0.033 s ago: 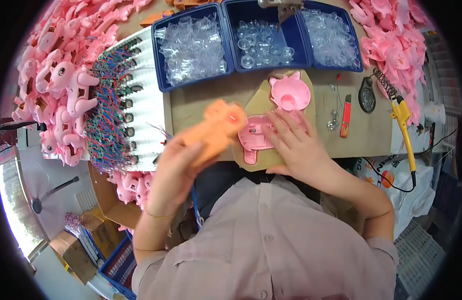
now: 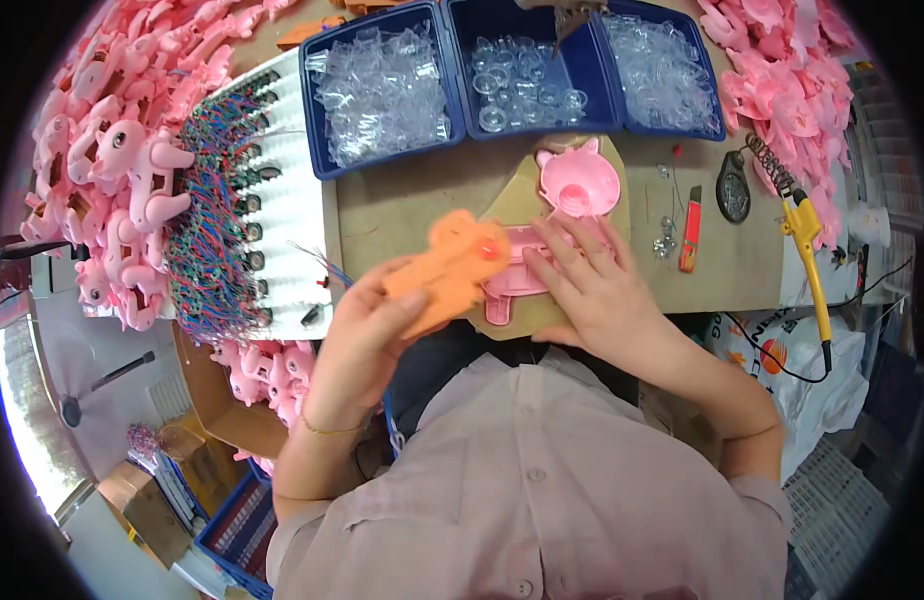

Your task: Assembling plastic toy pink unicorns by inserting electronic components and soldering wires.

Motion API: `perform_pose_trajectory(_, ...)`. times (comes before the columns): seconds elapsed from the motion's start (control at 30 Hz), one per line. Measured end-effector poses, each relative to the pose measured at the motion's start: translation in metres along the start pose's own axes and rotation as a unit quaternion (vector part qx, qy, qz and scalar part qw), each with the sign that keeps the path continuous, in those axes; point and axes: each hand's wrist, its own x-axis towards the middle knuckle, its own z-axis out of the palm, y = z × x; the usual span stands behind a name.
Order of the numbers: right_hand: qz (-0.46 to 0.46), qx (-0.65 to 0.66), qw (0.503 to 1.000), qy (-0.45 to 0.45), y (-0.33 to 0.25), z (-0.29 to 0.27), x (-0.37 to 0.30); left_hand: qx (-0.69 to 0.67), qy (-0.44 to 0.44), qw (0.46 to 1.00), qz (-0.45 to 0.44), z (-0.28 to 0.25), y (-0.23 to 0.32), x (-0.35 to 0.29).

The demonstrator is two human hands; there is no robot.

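My left hand [image 2: 367, 318] grips an orange animal-shaped piece [image 2: 447, 275], with a small red spot near its upper end, raised slightly above the bench. Below and right of it, a pink toy shell half [image 2: 515, 262] lies hollow side up in a tan shaped holder [image 2: 607, 225]. A round pink eared head part [image 2: 582, 180] sits at the holder's far end. My right hand [image 2: 592, 285] rests with fingers spread over the shell's body and hides part of it. The orange piece overlaps the shell's left side in this view; whether they touch I cannot tell.
Blue bins [image 2: 382, 165] of clear plastic parts stand behind. Wired parts [image 2: 222, 210] lie on a white rack at left, beside piled pink toys [image 2: 142, 180]. At right are a red cutter [image 2: 691, 230], a black oval object [image 2: 733, 190], a yellow-handled soldering iron [image 2: 807, 240] and pink parts [image 2: 782, 90].
My left hand has carried the orange piece a little to the right, closer over the shell. My right hand has stayed almost in place.
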Motion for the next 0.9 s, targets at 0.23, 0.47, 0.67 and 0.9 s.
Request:
perform_pose_trajectory(0.23,-0.03,0.253,0.951,0.176,0.017,-0.049,0.004,0.103,-0.116,0.987,-0.036,0.028,0.015,0.02)
perform_pose_trajectory(0.47,-0.153,0.297,0.937,0.099,0.016,-0.064,0.011,0.248,-0.267,0.916,-0.169,0.037,0.043,0.05)
perform_pose_trajectory(0.67,-0.135,0.223,0.955,0.142,0.027,-0.06,0.004,0.226,-0.174,0.958,-0.03,0.061,0.038,0.032)
perform_pose_trajectory(0.9,0.0,0.035,0.915,0.403,0.012,-0.028,0.002,0.227,-0.074,0.949,0.204,0.078,-0.018,0.005)
